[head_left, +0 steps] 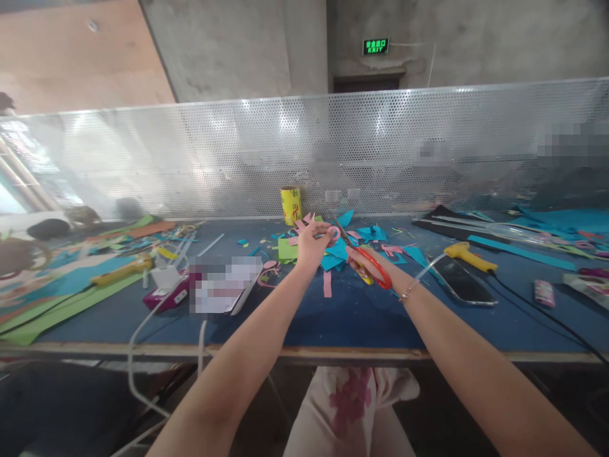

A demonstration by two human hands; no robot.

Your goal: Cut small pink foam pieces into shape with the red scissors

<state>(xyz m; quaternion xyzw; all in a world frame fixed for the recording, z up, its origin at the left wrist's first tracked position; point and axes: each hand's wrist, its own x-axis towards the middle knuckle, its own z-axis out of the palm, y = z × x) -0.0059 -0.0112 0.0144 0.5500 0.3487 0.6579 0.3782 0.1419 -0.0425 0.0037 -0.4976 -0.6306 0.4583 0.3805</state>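
My left hand [313,244] pinches a small curled pink paper piece [335,233] above the middle of the table. Close beside it, my right hand [359,259] grips red-handled scissors [379,270], whose blades point up and left toward the pink piece. Whether the blades touch it I cannot tell. Beneath both hands lies a heap of blue paper scraps [333,261], with green paper [287,249] at its left. A pink paper strip [327,285] sits nearer to me. Something small and yellow shows below my right hand, partly hidden.
A yellow can [291,206] stands by the perforated metal screen [228,158]. On the right are a yellow glue gun [471,257] and a dark phone [464,282]. At left lie another glue gun [121,270], a purple box [164,297] and a phone-like device [245,285].
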